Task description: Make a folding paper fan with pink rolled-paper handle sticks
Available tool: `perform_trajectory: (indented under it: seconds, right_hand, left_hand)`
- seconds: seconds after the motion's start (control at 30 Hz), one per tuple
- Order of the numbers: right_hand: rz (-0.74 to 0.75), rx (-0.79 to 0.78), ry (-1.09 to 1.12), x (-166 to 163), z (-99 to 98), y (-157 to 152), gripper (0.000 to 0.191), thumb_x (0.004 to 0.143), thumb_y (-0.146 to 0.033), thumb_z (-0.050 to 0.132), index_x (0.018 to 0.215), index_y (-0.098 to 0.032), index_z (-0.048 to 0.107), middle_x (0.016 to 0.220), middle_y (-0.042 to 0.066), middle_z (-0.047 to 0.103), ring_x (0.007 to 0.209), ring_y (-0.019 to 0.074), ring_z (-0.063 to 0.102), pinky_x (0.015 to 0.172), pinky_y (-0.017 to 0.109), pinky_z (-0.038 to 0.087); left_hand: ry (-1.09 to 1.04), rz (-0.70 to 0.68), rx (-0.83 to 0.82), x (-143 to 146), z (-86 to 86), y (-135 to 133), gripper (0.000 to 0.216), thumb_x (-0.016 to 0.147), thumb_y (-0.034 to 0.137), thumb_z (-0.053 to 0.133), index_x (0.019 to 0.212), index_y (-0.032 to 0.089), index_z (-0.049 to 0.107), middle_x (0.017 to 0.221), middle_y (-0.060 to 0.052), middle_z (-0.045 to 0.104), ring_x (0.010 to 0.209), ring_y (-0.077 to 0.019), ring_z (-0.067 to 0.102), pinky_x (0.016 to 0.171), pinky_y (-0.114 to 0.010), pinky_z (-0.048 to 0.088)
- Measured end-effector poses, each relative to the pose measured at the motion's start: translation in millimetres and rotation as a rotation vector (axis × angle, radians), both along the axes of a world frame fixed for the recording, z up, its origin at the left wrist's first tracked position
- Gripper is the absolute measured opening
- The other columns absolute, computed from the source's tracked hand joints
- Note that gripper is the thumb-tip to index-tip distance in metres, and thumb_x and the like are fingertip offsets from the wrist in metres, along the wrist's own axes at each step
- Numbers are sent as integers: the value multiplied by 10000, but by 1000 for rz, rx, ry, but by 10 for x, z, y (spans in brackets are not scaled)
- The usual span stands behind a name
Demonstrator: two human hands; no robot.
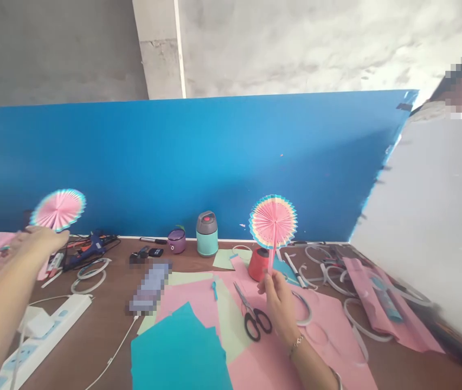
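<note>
My right hand [278,292] pinches the pink paper stick of a round pleated paper fan [274,222] and holds it upright. The fan is pink in the middle, with a cream ring and a blue zigzag edge. At the far left, my left hand [47,237] is closed at the base of a second pleated paper fan [59,208], which is tilted; its fingers are partly hidden. Beside my right hand, black-handled scissors [253,317] lie on pink paper [304,357]. A red cone-shaped object [258,264] stands just behind that hand. Blue-green paper sheets [180,352] lie in front.
A white power strip [47,341], a phone [149,287] with a cable and a blue glue gun [95,246] occupy the left. A mint jar [207,235] and purple pot [177,241] stand by the blue partition [153,162]. White tape loops [361,319] lie right; a person [450,216] is there.
</note>
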State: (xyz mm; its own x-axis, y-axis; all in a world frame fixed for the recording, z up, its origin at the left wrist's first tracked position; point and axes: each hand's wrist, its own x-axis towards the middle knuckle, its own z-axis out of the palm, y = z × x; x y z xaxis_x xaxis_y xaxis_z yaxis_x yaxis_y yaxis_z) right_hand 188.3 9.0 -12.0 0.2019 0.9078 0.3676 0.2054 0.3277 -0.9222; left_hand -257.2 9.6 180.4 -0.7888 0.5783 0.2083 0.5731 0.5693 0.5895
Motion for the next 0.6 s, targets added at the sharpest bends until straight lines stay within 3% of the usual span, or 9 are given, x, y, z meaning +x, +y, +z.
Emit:
perform_trajectory:
  seconds: [0.1,0.17,0.23,0.33,0.4,0.5,0.6]
  right_hand:
    - [3,14,-1,-18,4,0,331,908,-498,399,779,-208,493,640,0,531,614,165,522,589,285,435]
    - [25,20,-7,-29,-11,-5,335,910,-501,394,790,-206,501,642,-1,533,610,164,524,588,286,442]
    - [40,26,-21,-36,-47,-9,340,912,-504,387,808,-204,509,648,4,541,620,171,532,588,292,448]
    - [35,56,-92,-35,-114,-8,312,919,-471,391,852,-198,528,657,10,564,632,173,543,599,294,446]
    - [24,83,-152,-26,-137,-6,283,923,-431,397,885,-193,545,663,12,574,635,170,546,601,288,440]
    - [-7,96,-214,-11,-120,-6,264,918,-396,411,972,-190,567,732,30,604,690,182,559,631,300,450]
    - [-57,116,-222,-3,-86,1,312,904,-367,443,1160,-203,514,969,71,626,869,209,572,784,356,458]
  left_hand:
    - [-13,-330,70,533,-390,152,307,706,301,561,1004,230,579,1132,-41,683,1130,-316,555,889,-469,454]
    - [-84,-579,68,1163,-664,233,343,691,404,613,1001,257,624,1129,-19,685,1061,-254,611,888,-359,481]
    - [-285,-868,206,1839,-815,270,555,680,442,648,1178,211,564,1255,-100,605,1144,-275,560,935,-372,454]
    - [-519,-984,457,2613,-753,310,810,672,442,699,1374,220,361,1391,-142,466,1218,-271,495,964,-386,425]
    - [-707,-1005,497,2876,-603,389,780,670,431,713,1345,197,399,1261,-159,578,1089,-268,587,874,-377,477]
    - [-814,-1107,535,2971,-396,605,478,631,406,741,1017,144,633,969,-113,701,895,-248,652,800,-359,496]
    - [-783,-1071,628,2884,-261,895,356,585,383,764,828,151,648,838,-65,707,819,-217,651,770,-333,494]
